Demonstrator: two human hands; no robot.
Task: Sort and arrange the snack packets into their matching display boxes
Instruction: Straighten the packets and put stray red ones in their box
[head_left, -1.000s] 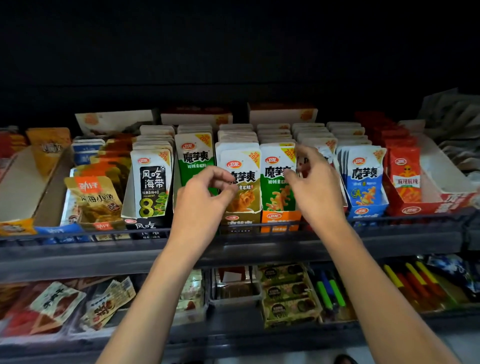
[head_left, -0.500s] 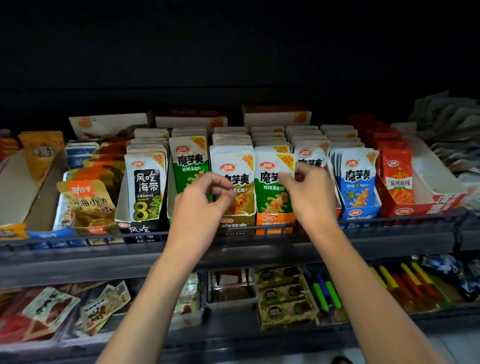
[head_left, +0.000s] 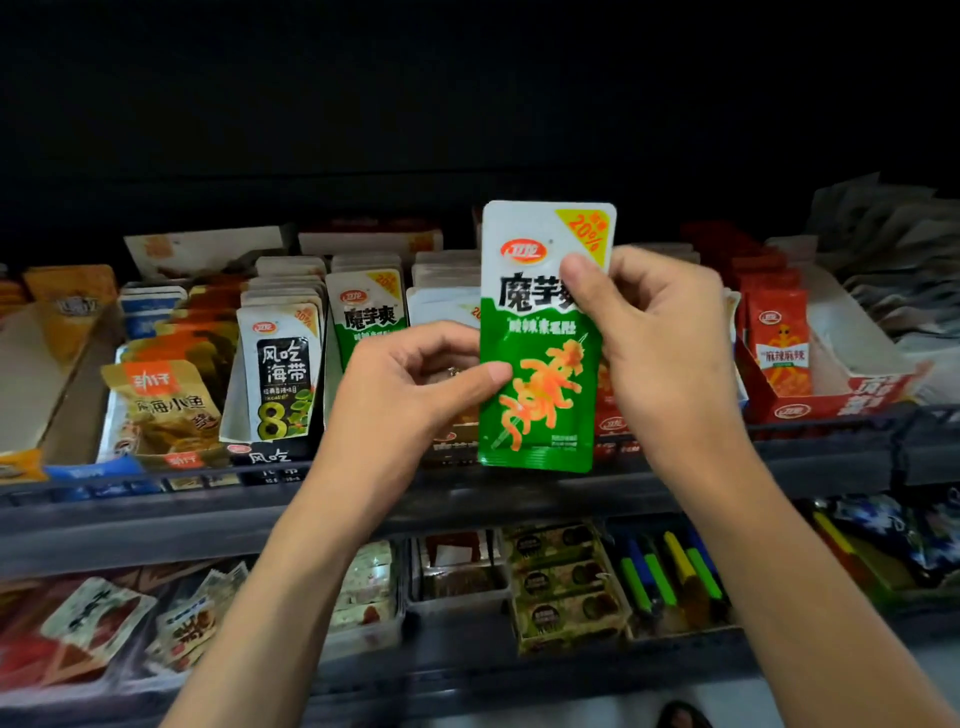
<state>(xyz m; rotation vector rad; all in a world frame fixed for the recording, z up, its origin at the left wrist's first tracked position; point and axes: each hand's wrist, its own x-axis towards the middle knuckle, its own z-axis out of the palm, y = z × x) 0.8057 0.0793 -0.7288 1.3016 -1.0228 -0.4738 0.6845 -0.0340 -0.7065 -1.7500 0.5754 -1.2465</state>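
Green packet (head_left: 540, 405) newly raised, left hand (head_left: 410, 389), right hand (head_left: 660, 343) seemingly pinching

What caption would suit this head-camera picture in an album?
Left hand and right hand pinch a green snack packet upright before the shelf's display boxes.

The green packet (head_left: 540, 395) hides the display boxes right behind it. The right hand (head_left: 670, 358) covers the last character of its title, and its fine print is too small to read. The left hand (head_left: 400, 400) masks the lower half of a white packet (head_left: 441, 312). The lower-shelf packets (head_left: 98, 629) are blurred. The bottom edge cuts off a dark shape (head_left: 683, 717).
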